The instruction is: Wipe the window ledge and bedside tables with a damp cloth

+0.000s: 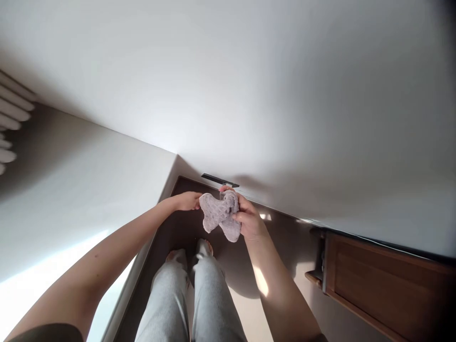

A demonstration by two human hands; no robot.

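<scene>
A crumpled lilac-grey knit cloth (217,213), possibly a sock, hangs in front of me with a textured weave. My left hand (188,201) pinches its left end with the fingers. My right hand (247,218) wraps around its upper right part, gathering the fabric. Something small and clear shows at the top of that fistful, too small to name. My legs in pale grey ribbed trousers (178,299) and my bare feet (188,251) lie below the hands, apart from them.
A black handle-like bar (220,179) sits just above the hands. A dark brown floor (181,228) runs beneath me. White walls (285,95) rise ahead, a wooden cabinet panel (377,285) stands at the right, and white blind slats (12,118) show at the far left.
</scene>
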